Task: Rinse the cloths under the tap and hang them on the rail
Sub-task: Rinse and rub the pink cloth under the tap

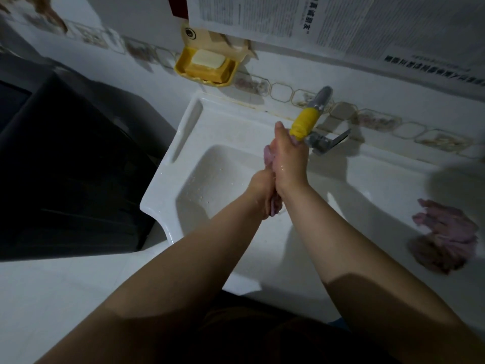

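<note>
Both hands wring a cloth over the sink.
The left hand (262, 190) and right hand (287, 158) grip one twisted pink cloth (269, 157) (wet) below the tap (309, 120); another cloth (443, 235) lies on the sink (168, 164) ledge.

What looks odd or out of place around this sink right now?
The tap has yellow wrapping round its spout, like a makeshift fix. Printed paper sheets cover the wall above. A second pink cloth lies bunched on the sink ledge, while both hands wring the first.
</note>
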A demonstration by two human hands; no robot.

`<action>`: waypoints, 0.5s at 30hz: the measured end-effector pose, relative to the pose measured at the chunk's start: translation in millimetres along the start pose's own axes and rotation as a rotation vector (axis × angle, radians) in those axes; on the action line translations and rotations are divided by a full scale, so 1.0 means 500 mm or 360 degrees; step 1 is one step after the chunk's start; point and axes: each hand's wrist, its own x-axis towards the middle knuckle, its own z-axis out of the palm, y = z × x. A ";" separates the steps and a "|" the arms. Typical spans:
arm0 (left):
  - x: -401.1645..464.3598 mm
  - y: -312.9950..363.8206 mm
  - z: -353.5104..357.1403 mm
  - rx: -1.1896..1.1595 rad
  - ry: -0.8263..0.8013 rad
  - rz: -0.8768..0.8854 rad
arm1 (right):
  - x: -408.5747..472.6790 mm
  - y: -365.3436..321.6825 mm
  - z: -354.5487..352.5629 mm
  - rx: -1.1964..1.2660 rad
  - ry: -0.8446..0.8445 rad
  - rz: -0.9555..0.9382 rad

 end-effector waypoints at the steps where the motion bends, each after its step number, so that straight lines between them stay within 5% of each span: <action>1: -0.008 0.007 0.004 0.0033 0.0022 0.0006 | 0.010 0.003 0.005 0.0083 0.0048 0.0067; 9: 0.002 0.003 -0.031 0.0148 0.0053 0.0058 | 0.054 0.020 -0.008 0.0811 0.0223 0.0612; 11: -0.004 0.017 -0.056 0.0062 -0.0115 0.0044 | 0.077 0.028 -0.038 0.0619 0.0178 0.0623; 15: -0.007 0.066 -0.129 -0.0169 -0.0476 0.0082 | 0.087 0.034 -0.103 -0.0428 -0.0104 0.0339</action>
